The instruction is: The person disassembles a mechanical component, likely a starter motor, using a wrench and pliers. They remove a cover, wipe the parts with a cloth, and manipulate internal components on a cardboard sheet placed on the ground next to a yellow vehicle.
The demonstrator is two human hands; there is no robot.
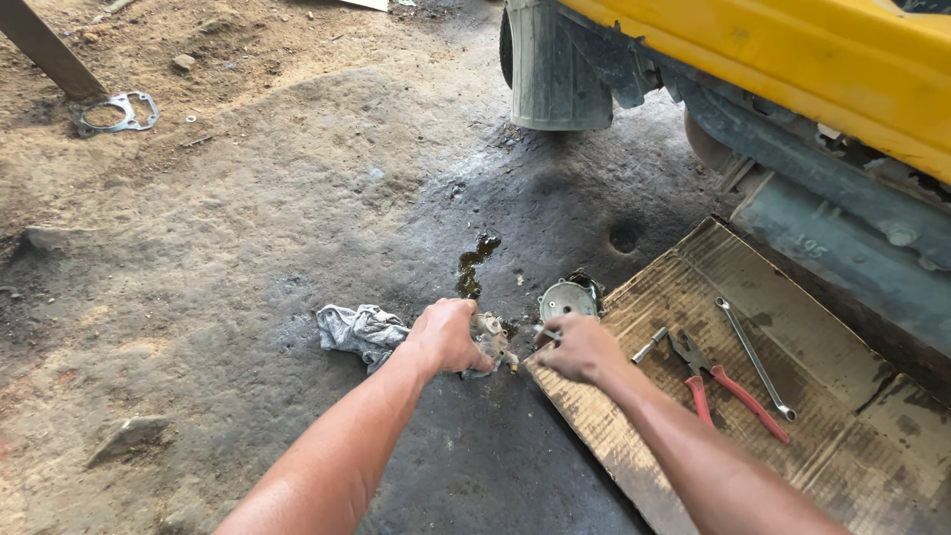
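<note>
Ground: oil-darkened, packed dirt fills the head view, with a small wet oil puddle (475,263) shining just beyond the hands.
Left hand: the left hand (448,335) is clenched over a small, grimy metal engine part (492,340), pressing it down on the ground; only the part's right edge shows past the fingers.
Right hand: the right hand (580,347) is closed around a thin tool (544,332) whose tip points toward the metal part; the tool is mostly hidden, so its kind cannot be told.
Where the part lies: on the dark ground, between the two hands, just off the near-left edge of the cardboard sheet (842,446).
Rag: a crumpled grey rag (359,332) lies on the ground, touching the left wrist's outer side.
Round cover: a pale round metal cover (568,298) sits on the ground just beyond the right hand, at the cardboard's corner.
Cardboard: it is flattened, stained and spread under the vehicle's side.
Tools on cardboard: red-handled pliers (715,381) lie near the right forearm, a long slim spanner (753,357) beside them, and a short metal piece (650,345) close to the right hand.
Vehicle: a yellow vehicle body (792,59) crosses the upper right, with a worn tyre (555,64) beneath it.
Far left: a flat metal gasket (117,112) lies on the lighter dirt, well apart, by a slanted wooden plank (45,45).
</note>
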